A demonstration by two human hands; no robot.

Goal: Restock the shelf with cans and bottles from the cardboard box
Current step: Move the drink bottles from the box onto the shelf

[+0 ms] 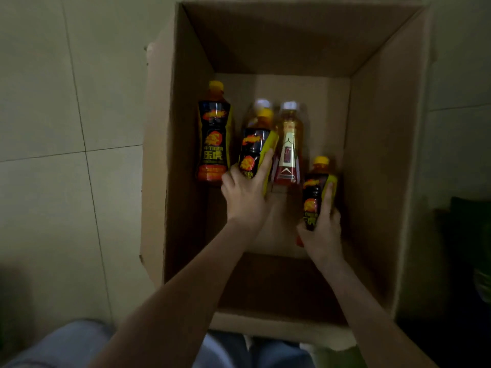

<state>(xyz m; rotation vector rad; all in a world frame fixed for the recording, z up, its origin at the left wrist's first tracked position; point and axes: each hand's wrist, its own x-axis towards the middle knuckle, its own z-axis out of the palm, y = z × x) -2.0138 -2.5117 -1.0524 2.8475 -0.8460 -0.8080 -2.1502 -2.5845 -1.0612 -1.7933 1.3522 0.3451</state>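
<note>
View straight down into an open cardboard box [385, 128] with several drink bottles lying on its bottom, caps pointing away from the viewer.

The left hand [244, 197] grips the middle bottle [253, 144], a dark bottle with a yellow cap and an orange tiger label. The fingers curl round its lower half, and the index finger stretches up along its yellow right edge. This bottle leans a little to the right.

The right hand [322, 235] grips the right bottle [316, 192], which is of the same kind, near its base, with one finger laid up its right side. This bottle is nearer the viewer, close to the box's right wall.

A third bottle of that kind, the left bottle [214, 134], lies label up beside the box's left wall, with neither hand on it. Between the two held bottles lies the red-label bottle [289, 147], which holds amber liquid and has a pale cap. Just beyond the middle bottle's cap a second pale cap [261, 103] shows, perhaps from another bottle lying under it; the dim light makes this hard to tell.

Both bare forearms reach in over the box's near edge. The box stands on a pale tiled floor [47, 102]. Blue jeans [66, 346] fill the bottom of the view.
</note>
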